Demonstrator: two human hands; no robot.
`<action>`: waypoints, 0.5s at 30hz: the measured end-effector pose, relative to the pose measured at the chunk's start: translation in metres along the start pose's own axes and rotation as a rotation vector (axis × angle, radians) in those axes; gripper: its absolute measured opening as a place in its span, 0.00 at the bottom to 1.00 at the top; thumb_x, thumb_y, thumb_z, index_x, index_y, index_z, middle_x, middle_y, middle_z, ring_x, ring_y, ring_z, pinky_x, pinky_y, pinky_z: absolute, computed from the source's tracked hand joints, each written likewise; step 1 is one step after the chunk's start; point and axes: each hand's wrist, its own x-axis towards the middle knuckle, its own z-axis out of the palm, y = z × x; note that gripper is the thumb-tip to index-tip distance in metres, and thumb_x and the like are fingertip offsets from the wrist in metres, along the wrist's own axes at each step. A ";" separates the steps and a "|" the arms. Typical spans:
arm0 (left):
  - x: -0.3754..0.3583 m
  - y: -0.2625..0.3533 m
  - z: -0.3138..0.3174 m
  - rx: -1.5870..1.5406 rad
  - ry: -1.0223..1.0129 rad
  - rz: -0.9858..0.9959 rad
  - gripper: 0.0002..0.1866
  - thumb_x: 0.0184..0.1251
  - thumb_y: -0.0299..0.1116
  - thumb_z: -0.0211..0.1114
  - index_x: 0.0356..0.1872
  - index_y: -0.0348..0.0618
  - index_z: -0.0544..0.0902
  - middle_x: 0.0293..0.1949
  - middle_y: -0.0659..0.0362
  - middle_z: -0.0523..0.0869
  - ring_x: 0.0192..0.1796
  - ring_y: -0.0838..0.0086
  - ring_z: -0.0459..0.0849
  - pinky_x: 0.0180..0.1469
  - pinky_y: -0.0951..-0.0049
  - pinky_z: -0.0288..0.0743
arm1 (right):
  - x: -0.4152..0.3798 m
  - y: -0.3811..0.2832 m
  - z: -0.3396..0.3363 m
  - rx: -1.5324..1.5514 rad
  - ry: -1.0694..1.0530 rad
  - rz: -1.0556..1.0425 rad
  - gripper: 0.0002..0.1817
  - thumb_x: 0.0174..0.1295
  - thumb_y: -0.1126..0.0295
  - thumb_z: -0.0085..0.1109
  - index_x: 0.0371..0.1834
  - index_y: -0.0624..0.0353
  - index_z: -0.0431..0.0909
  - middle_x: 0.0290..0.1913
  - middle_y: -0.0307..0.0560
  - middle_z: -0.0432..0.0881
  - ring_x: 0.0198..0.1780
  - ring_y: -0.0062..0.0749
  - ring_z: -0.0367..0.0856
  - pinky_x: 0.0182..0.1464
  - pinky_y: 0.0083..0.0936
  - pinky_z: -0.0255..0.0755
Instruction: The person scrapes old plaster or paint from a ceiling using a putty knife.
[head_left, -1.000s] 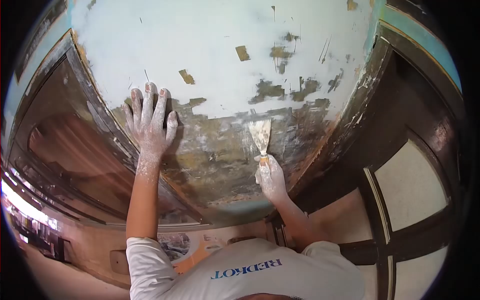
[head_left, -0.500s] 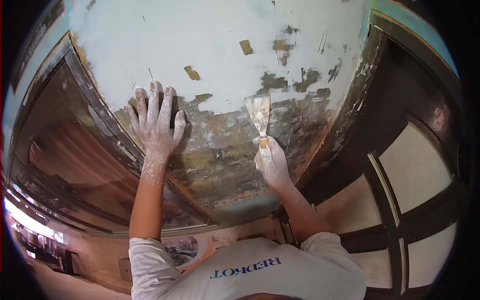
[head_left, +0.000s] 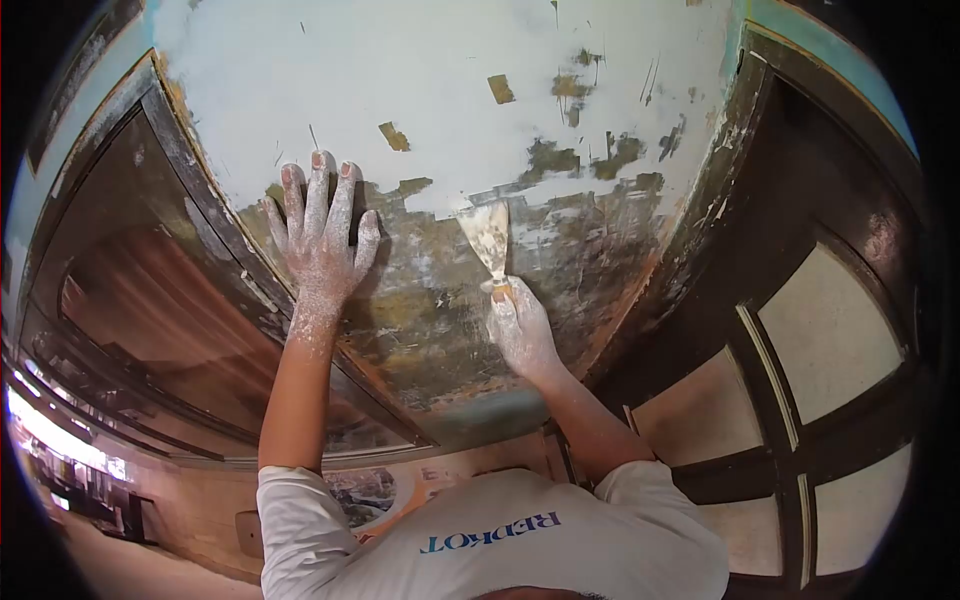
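My left hand lies flat against the wall with its fingers spread, dusted in white powder. My right hand, also powdery, grips a putty knife by its handle. The wide blade, smeared with whitish material, points up and slightly left, its edge at the border between pale coating and bare patch. White coating covers the upper wall. Lower down, the surface is dark, greenish-brown and streaked, and several small dark patches break up the white.
A dark wooden frame with a reddish glossy pane borders the wall on the left. On the right stands a dark door with pale panels and a chipped frame edge. Furniture shows at far lower left.
My right hand and the putty knife have moved left and slightly down, and the blade has tilted left. My left hand stays spread on the wall; the view has shifted a little.
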 end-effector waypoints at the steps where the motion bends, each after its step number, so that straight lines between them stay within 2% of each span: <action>1: 0.001 0.000 0.000 -0.006 0.010 0.002 0.29 0.63 0.44 0.58 0.66 0.48 0.74 0.72 0.52 0.65 0.76 0.50 0.53 0.73 0.40 0.39 | 0.004 -0.009 0.001 -0.035 -0.009 -0.025 0.14 0.73 0.63 0.47 0.50 0.62 0.72 0.25 0.35 0.71 0.24 0.15 0.69 0.27 0.20 0.66; 2: 0.001 0.000 0.001 -0.004 0.012 0.003 0.29 0.63 0.44 0.58 0.66 0.48 0.74 0.72 0.52 0.65 0.76 0.50 0.53 0.73 0.40 0.39 | 0.004 -0.007 0.003 -0.034 -0.009 -0.028 0.14 0.73 0.63 0.47 0.50 0.62 0.72 0.25 0.35 0.71 0.24 0.15 0.69 0.27 0.20 0.66; 4: 0.000 -0.001 0.002 0.002 0.009 0.005 0.29 0.63 0.44 0.58 0.66 0.48 0.73 0.72 0.51 0.65 0.76 0.50 0.53 0.73 0.40 0.38 | -0.001 0.006 0.006 0.166 -0.016 -0.025 0.13 0.74 0.62 0.47 0.49 0.60 0.72 0.23 0.31 0.67 0.21 0.15 0.67 0.25 0.16 0.63; 5: 0.000 -0.001 0.002 0.002 0.008 0.004 0.29 0.63 0.44 0.58 0.66 0.48 0.73 0.72 0.51 0.65 0.76 0.50 0.53 0.73 0.40 0.38 | -0.006 0.024 0.008 0.196 -0.023 0.016 0.11 0.73 0.66 0.46 0.50 0.62 0.72 0.26 0.35 0.71 0.23 0.16 0.68 0.27 0.21 0.66; 7: 0.000 0.000 0.000 -0.004 -0.016 -0.009 0.29 0.63 0.45 0.58 0.66 0.48 0.73 0.72 0.51 0.65 0.76 0.49 0.52 0.73 0.40 0.38 | -0.010 0.020 0.018 0.115 -0.015 0.064 0.11 0.73 0.67 0.45 0.49 0.63 0.72 0.25 0.35 0.70 0.22 0.17 0.67 0.27 0.21 0.65; 9: -0.001 -0.001 0.002 0.000 0.005 0.001 0.29 0.63 0.44 0.58 0.66 0.48 0.73 0.72 0.51 0.65 0.76 0.49 0.52 0.73 0.40 0.38 | 0.004 0.003 0.023 0.079 -0.025 -0.041 0.12 0.73 0.67 0.45 0.49 0.64 0.72 0.24 0.35 0.68 0.22 0.17 0.67 0.26 0.21 0.65; 11: -0.001 -0.001 0.002 -0.006 -0.005 -0.007 0.29 0.64 0.44 0.57 0.66 0.48 0.73 0.71 0.51 0.65 0.76 0.49 0.53 0.73 0.40 0.38 | 0.006 -0.019 0.027 0.035 -0.055 -0.050 0.12 0.73 0.66 0.45 0.51 0.63 0.71 0.24 0.36 0.69 0.23 0.17 0.68 0.26 0.22 0.66; 13: -0.001 -0.001 0.002 0.006 -0.010 -0.009 0.28 0.64 0.44 0.57 0.66 0.49 0.73 0.71 0.51 0.65 0.76 0.49 0.53 0.73 0.39 0.38 | -0.002 0.007 0.032 0.140 -0.032 -0.011 0.12 0.73 0.67 0.45 0.51 0.63 0.70 0.26 0.37 0.71 0.23 0.18 0.69 0.27 0.22 0.67; 15: -0.002 -0.002 0.003 0.009 -0.010 -0.006 0.28 0.64 0.44 0.56 0.66 0.50 0.73 0.72 0.51 0.65 0.76 0.50 0.53 0.73 0.40 0.38 | -0.013 0.019 0.038 0.086 -0.062 0.049 0.11 0.73 0.67 0.45 0.50 0.63 0.70 0.27 0.38 0.71 0.23 0.19 0.70 0.27 0.23 0.67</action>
